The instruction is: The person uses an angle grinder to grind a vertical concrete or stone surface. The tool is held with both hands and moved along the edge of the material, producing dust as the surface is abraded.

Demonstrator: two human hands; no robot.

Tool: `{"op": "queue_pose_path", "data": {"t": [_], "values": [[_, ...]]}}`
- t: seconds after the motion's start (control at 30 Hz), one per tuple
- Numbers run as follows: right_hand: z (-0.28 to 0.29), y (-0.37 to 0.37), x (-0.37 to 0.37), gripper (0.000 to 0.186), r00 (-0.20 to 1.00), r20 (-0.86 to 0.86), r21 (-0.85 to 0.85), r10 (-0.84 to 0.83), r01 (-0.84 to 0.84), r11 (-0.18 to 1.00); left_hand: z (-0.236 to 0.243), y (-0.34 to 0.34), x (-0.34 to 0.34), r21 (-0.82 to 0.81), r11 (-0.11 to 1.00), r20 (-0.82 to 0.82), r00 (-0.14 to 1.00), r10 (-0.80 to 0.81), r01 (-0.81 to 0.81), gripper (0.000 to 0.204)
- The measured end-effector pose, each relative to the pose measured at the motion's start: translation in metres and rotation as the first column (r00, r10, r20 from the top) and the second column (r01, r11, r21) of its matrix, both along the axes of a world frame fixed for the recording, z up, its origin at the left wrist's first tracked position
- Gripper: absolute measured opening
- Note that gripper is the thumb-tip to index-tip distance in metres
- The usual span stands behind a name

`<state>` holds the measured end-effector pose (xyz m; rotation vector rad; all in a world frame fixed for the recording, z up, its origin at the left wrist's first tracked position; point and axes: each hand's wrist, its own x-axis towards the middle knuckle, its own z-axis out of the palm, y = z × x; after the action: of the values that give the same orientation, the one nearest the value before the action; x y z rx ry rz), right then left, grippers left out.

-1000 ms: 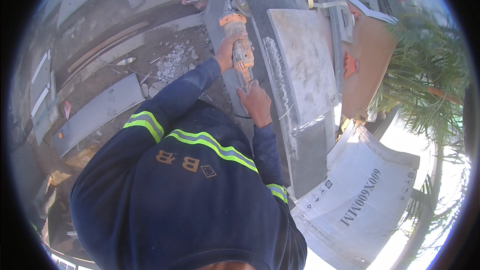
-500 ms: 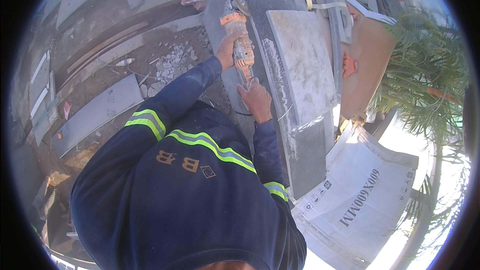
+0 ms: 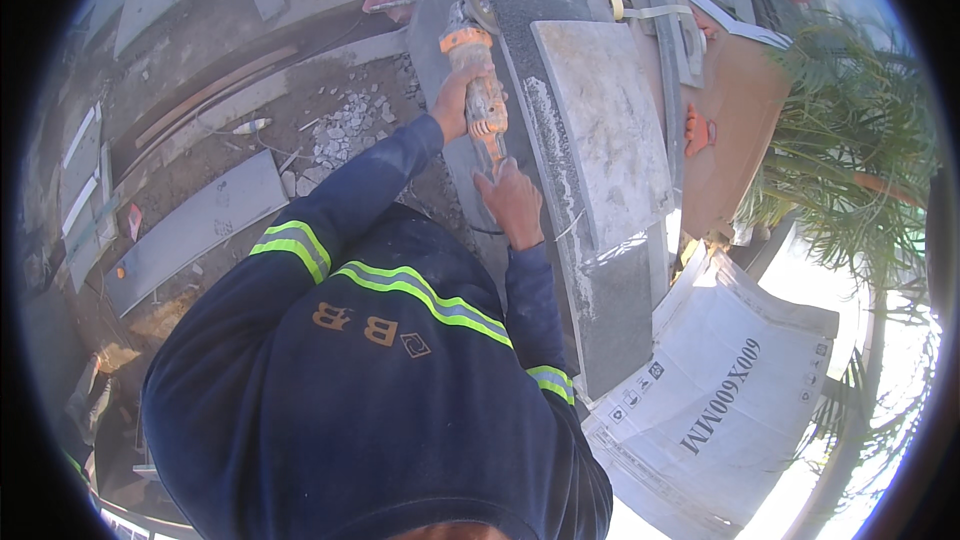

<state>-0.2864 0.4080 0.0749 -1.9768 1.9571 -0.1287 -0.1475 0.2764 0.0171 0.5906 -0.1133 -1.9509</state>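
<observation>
An orange, dust-covered angle grinder (image 3: 487, 105) is in both of my hands. My left hand (image 3: 456, 100) wraps round its body, behind the head. Lower down, my right hand (image 3: 513, 202) is closed round the rear handle. The grinder's round disc (image 3: 481, 10) lies at the left edge of a long dark grey stone slab (image 3: 612, 340); whether it touches cannot be made out. On that slab rests a lighter, dusty tile (image 3: 610, 130), to the right of the grinder. A power cord (image 3: 487, 231) curves out below my right hand.
White stone chips (image 3: 350, 130) litter the ground on the left, near a grey tile (image 3: 200, 230). At right lie a brown board (image 3: 735, 120) with an orange glove (image 3: 698, 130) on it, and a flattened carton (image 3: 720, 400). Palm fronds (image 3: 850, 140) hang at the far right.
Almost nothing differs. Both hands keep their hold on the angle grinder at the slab's edge, and the grinder stays in nearly the same spot.
</observation>
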Motion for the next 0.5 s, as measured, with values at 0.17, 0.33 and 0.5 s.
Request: {"op": "queue_pose_path", "data": {"t": [0.17,0.33,0.5], "values": [[0.004,0.012,0.000,0.046,0.999,0.035,0.027,-0.009,0.008,1.000,0.000,0.010,0.001,0.026,1.000,-0.009,1.000,-0.011,0.011,0.040],[0.001,0.013,-0.002,0.044,1.000,0.024,-0.015,0.008,-0.008,1.000,-0.001,0.011,0.000,0.002,1.000,-0.025,1.000,-0.017,0.017,0.040],[-0.003,0.005,-0.003,0.044,1.000,0.008,-0.034,0.030,-0.030,0.999,-0.003,0.005,0.000,-0.038,0.999,-0.001,1.000,-0.011,0.011,0.042]]}}
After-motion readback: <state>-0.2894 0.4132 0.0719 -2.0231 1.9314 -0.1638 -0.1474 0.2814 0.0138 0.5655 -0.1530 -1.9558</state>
